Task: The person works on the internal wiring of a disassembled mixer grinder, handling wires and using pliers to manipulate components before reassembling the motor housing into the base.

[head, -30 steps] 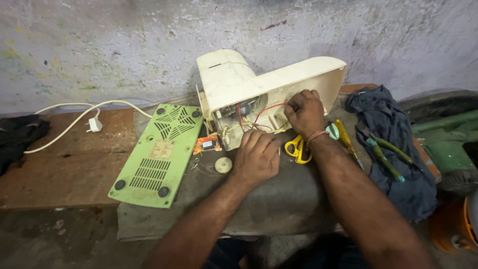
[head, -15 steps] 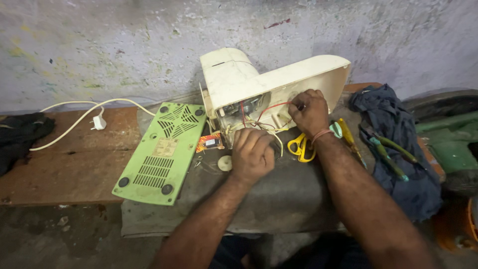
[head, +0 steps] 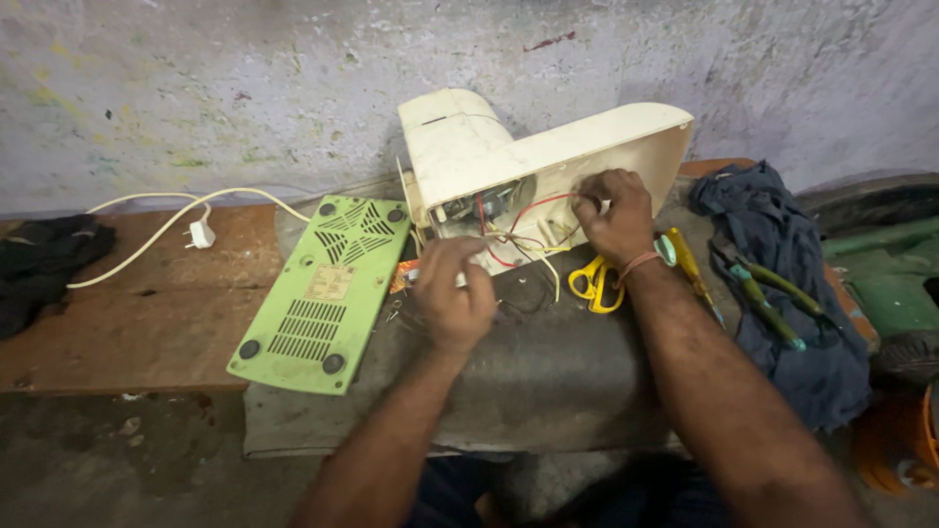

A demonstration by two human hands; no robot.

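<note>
Appliance housing (head: 548, 156) cream-white, faintly yellowed. Wires (head: 533, 207) inside red, yellow, white. Base plate (head: 328, 293) lime green, vent slots in rows, black round feet, pale label. Scissors (head: 599, 284) yellow-handled. Pliers (head: 773, 298) green grips. Screwdriver (head: 690, 269) yellow handle, teal cap. Cloth (head: 773, 244) dark blue. Power cord (head: 166, 230) white. Counter (head: 127, 323) brown wood; mat (head: 548, 381) grey. Wall (head: 245, 88) grey-white, mottled, red streak. Thread on right wrist (head: 638, 264) reddish.

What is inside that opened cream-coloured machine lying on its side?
Inside the cream machine show red and yellow wires and a dark part near its top. The right hand covers the right end of the opening; deeper parts stay hidden.
</note>
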